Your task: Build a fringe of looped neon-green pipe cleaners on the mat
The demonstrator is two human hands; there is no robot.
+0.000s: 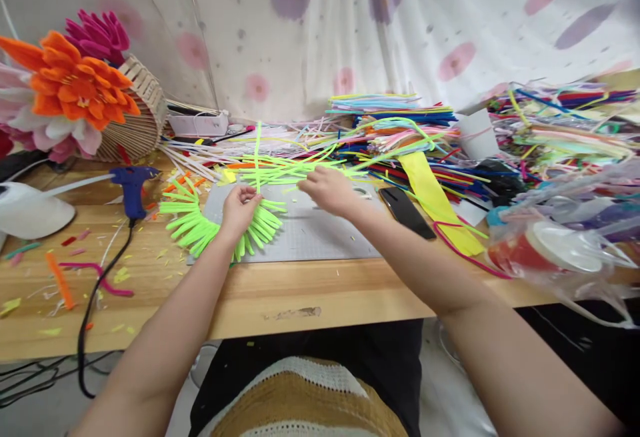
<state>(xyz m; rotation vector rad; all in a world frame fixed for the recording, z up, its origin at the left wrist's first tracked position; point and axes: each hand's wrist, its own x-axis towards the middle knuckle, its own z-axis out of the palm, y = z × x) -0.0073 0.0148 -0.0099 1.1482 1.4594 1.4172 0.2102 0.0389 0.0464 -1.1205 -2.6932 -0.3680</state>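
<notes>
My left hand (241, 209) pinches a bright green pipe cleaner (258, 150) that stands upright from its fingertips. Below and around that hand, many short green pipe cleaner pieces (193, 220) fan out in a curved row on the grey cutting mat (320, 233). My right hand (327, 190) is over the mat's back part, fingers curled together. What it holds, if anything, is hidden. Scissors (364, 192) lie just right of it, mostly hidden by the hand. Long green pipe cleaners (300, 169) lie loose behind both hands.
A blue glue gun (133, 190) stands at left, its black cord hanging over the table edge. Beyond it is a basket (145, 110) with fuzzy flowers (83, 87). A phone (406, 212), yellow strip (440, 203), bagged cup (543, 250) and pipe cleaner bundles (400, 133) are at right.
</notes>
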